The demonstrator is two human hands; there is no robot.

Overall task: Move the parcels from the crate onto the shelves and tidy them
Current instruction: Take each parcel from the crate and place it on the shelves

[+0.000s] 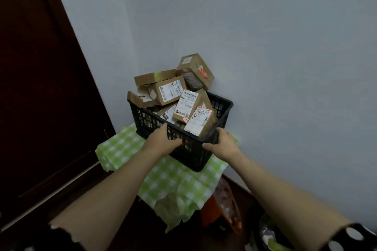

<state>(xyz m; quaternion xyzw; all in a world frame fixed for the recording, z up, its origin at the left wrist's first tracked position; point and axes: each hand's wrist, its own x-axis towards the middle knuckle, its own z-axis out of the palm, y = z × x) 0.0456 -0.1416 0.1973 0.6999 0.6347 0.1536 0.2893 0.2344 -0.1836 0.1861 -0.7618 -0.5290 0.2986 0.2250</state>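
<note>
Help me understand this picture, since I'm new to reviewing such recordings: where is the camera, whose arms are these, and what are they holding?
There is no machine here. One camera sits on a person's head, looking forward and down, so the two bare arms are that person's own. The left hand and right hand each grip the near rim of a black plastic crate. It is heaped with cardboard parcels bearing shipping labels, with a green checked cloth under it, beside a pale wall.
</note>
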